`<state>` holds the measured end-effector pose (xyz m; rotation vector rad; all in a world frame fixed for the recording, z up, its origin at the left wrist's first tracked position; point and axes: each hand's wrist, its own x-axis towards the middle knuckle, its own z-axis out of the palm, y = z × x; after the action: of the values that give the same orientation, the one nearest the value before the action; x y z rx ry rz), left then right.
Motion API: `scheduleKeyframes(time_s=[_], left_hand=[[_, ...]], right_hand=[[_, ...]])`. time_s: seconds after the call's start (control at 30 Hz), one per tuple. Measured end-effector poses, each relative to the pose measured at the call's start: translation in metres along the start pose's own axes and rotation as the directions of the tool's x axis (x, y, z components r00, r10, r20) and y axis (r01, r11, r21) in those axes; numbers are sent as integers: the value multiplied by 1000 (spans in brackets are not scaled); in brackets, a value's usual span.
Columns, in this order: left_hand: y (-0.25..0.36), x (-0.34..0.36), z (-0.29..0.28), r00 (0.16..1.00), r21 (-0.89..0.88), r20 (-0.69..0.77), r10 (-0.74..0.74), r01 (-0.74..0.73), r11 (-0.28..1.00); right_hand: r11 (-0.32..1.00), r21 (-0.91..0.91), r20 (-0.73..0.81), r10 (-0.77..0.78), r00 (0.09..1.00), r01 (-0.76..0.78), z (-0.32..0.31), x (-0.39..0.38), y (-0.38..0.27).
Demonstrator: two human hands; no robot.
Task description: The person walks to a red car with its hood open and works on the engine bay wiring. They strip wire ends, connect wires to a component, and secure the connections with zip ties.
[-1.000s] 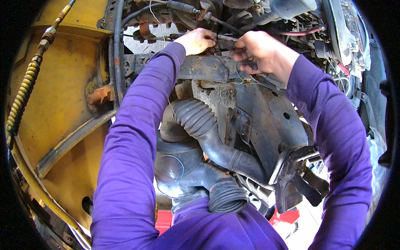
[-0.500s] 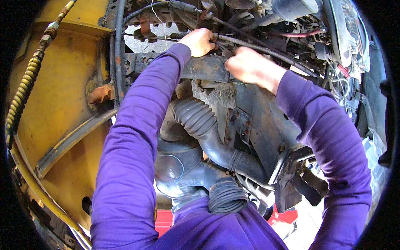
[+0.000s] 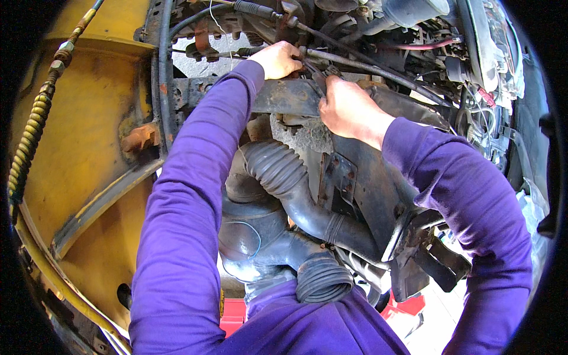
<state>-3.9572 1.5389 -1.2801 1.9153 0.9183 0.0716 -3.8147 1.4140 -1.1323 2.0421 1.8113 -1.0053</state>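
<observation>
Both of my hands work close together above a dark metal frame rail [image 3: 284, 97]. My left hand [image 3: 276, 60] is closed, its fingertips at the end of a long grey rod or cable [image 3: 361, 66]; what they grip is hidden. Just to the right, my right hand [image 3: 352, 109] is closed round a slim dark metal hand tool [image 3: 316, 77] that looks like pliers. The tool points up and left toward the left fingertips. Its exact kind is hard to make out.
A ribbed black air hose [image 3: 278, 168] runs below the rail. Yellow body panels [image 3: 100, 118] with a coiled yellow hose [image 3: 35, 130] stand at the left. Wiring [image 3: 482, 112] crowds the right. A thin white wire [image 3: 220, 26] hangs near my left hand.
My right hand has turned and lowered slightly, and the tool in it now shows more plainly. The left hand has shifted slightly left in view, still at the rod's end.
</observation>
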Motion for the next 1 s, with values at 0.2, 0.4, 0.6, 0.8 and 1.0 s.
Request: scheduleKeyframes(time_s=[0.2, 0.4, 0.6, 0.8, 1.0], left_hand=[[10, -3, -5, 994, -89, 108, 6, 3, 996], [14, -3, -2, 999, -18, 53, 5, -4, 1000], [18, -4, 0, 999, 145, -18, 39, -35, 989], [22, -7, 0, 996, 215, -74, -40, 55, 975], [19, 0, 3, 996, 210, -79, -46, 61, 976]], right_hand=[[989, -139, -29, -62, 998, 58, -9, -2, -1], [970, -240, 49, -20, 999, 32, -40, 8, -17], [971, -239, 34, -16, 999, 24, -32, 3, -18], [987, -153, 0, -42, 999, 41, -6, -1, -19], [990, -140, -160, -45, 986, 22, 37, 4, -5]])
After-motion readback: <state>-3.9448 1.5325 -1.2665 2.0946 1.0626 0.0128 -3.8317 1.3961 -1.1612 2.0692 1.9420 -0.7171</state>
